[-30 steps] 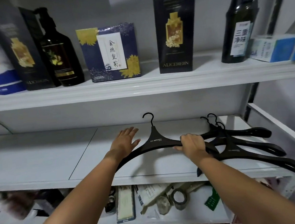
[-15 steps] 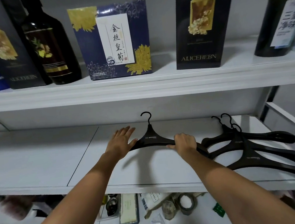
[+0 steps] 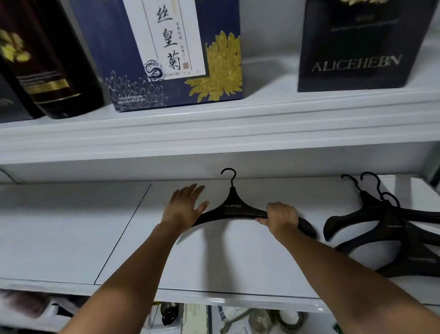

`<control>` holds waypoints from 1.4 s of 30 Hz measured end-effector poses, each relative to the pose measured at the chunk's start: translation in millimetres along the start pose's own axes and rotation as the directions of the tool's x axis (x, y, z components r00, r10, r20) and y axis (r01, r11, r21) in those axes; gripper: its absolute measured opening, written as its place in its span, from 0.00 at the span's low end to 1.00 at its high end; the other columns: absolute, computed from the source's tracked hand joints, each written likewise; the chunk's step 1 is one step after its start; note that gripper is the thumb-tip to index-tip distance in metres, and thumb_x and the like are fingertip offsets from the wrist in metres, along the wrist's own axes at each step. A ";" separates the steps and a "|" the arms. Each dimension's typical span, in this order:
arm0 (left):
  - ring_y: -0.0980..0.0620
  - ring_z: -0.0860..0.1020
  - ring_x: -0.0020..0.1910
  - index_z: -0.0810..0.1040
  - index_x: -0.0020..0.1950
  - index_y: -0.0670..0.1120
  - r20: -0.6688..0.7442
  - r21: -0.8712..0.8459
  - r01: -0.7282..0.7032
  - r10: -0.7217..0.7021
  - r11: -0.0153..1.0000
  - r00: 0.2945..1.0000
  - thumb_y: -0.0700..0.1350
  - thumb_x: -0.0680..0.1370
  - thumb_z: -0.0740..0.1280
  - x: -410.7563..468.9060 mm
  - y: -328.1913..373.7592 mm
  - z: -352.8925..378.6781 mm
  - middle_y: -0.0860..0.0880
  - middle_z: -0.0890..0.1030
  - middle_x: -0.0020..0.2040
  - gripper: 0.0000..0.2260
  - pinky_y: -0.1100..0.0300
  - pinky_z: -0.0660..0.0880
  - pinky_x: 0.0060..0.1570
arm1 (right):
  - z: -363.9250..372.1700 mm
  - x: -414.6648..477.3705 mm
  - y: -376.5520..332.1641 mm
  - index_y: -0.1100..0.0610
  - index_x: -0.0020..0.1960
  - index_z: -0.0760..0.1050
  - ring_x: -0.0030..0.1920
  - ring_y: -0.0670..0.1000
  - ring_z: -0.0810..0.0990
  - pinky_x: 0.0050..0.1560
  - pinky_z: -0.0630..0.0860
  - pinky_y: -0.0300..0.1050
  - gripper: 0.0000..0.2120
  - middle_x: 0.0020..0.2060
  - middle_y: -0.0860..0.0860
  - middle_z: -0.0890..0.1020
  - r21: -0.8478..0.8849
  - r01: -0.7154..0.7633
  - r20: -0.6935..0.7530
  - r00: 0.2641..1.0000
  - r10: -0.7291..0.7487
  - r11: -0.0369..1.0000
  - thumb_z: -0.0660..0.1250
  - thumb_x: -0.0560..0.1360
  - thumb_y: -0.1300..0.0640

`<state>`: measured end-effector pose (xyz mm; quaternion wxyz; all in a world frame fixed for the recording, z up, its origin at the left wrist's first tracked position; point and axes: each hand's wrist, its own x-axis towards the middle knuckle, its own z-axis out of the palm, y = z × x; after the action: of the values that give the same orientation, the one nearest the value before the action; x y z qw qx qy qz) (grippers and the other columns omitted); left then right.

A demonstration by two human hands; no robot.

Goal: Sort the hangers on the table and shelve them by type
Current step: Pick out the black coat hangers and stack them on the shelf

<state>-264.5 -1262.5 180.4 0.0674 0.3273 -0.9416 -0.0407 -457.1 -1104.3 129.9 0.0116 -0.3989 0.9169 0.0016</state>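
The wide-shouldered black plastic hanger (image 3: pixel 234 208) has slid left, clear of the pile of matching black hangers (image 3: pixel 392 232), over the white middle shelf (image 3: pixel 61 232), left hand (image 3: pixel 184 206) flat and spread on one arm, right hand (image 3: pixel 280 216) curled round the other, so its placement seems nearly done.

Both my bare forearms stretch forward, drawing closer toward the wrists. My left hand (image 3: pixel 185 206) lies palm down, fingers straight and slightly spread, its heel on the left end of the hanger (image 3: pixel 234 208). My right hand (image 3: pixel 280 216) is knuckles-up, fingers curled around the hanger's right arm.
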 end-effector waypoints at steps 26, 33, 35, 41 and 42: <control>0.50 0.55 0.76 0.56 0.76 0.53 0.062 0.001 -0.025 0.025 1.000 0.998 0.58 0.81 0.53 -17.8 7.7 4.2 0.51 0.59 0.77 0.25 0.53 0.48 0.76 | 5.3 -6.3 11.7 0.57 0.55 0.78 0.49 0.59 0.78 0.52 0.74 0.50 0.31 0.48 0.57 0.80 -0.158 -0.014 -0.138 0.990 -0.007 0.987 0.74 0.63 0.35; 0.50 0.54 0.76 0.54 0.77 0.53 0.088 0.016 -0.063 0.061 0.998 0.994 0.58 0.81 0.53 -24.0 18.5 -16.3 0.50 0.57 0.77 0.25 0.54 0.46 0.76 | -25.7 -17.2 14.9 0.60 0.45 0.82 0.36 0.59 0.80 0.39 0.77 0.48 0.22 0.35 0.57 0.81 -0.089 0.167 -0.369 0.910 -0.189 0.982 0.80 0.58 0.48; 0.50 0.54 0.76 0.53 0.77 0.53 0.088 0.023 -0.084 0.082 0.996 0.993 0.58 0.81 0.53 -24.8 26.2 -25.4 0.51 0.57 0.77 0.25 0.54 0.45 0.76 | -37.5 -29.3 15.1 0.61 0.52 0.81 0.40 0.60 0.81 0.43 0.77 0.50 0.20 0.41 0.58 0.82 -0.022 0.211 -0.327 0.922 -0.206 0.977 0.77 0.64 0.51; 0.50 0.55 0.76 0.53 0.77 0.51 0.065 0.033 -0.168 0.166 0.985 0.984 0.56 0.81 0.54 -26.1 57.9 -49.2 0.50 0.57 0.77 0.26 0.55 0.46 0.76 | -63.6 -66.8 25.8 0.56 0.73 0.64 0.65 0.55 0.72 0.69 0.63 0.47 0.24 0.68 0.54 0.73 0.106 0.295 -0.354 0.903 -0.242 0.950 0.60 0.78 0.55; 0.50 0.55 0.76 0.53 0.77 0.51 0.062 0.027 -0.190 0.188 0.982 0.980 0.56 0.81 0.54 -26.9 65.3 -52.7 0.50 0.57 0.77 0.26 0.54 0.46 0.76 | -68.2 -75.2 29.1 0.55 0.73 0.64 0.67 0.54 0.70 0.70 0.61 0.46 0.24 0.69 0.53 0.72 0.129 0.296 -0.363 0.902 -0.233 0.946 0.60 0.78 0.55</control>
<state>-275.4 -1196.5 237.6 0.0378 0.2363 -0.9705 -0.0284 -428.4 -1030.4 199.6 -0.1119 -0.5115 0.8382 -0.1527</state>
